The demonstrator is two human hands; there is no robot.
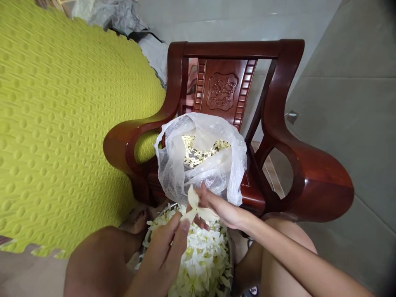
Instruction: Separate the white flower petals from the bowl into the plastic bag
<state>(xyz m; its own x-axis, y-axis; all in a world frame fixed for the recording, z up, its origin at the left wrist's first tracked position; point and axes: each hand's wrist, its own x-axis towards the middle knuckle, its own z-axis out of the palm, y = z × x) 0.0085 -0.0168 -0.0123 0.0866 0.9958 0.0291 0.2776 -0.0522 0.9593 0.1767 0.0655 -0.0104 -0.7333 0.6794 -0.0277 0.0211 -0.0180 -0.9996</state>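
A pale, three-petalled white flower (pixel 195 209) is pinched between the thumb and fingers of my left hand (pixel 168 245). Just behind and to the right of it is my right hand (pixel 221 208), its fingers loosely curved and apart; the flower hides part of them, and I see nothing held there. Under both hands, between the knees, a round metal basin (pixel 230 264) is heaped with white flowers (pixel 201 251). Beyond it, a clear plastic bag (pixel 207 181) lies open, with small yellowish-white flower pieces (pixel 198 156) inside.
The bag rests on the seat of a dark red wooden armchair (pixel 232 49) with a carved back. A yellow textured foam mat (pixel 62 123) stands along the left. Grey tiled wall (pixel 346 119) is at the right. Crumpled plastic (pixel 120 16) lies behind the mat.
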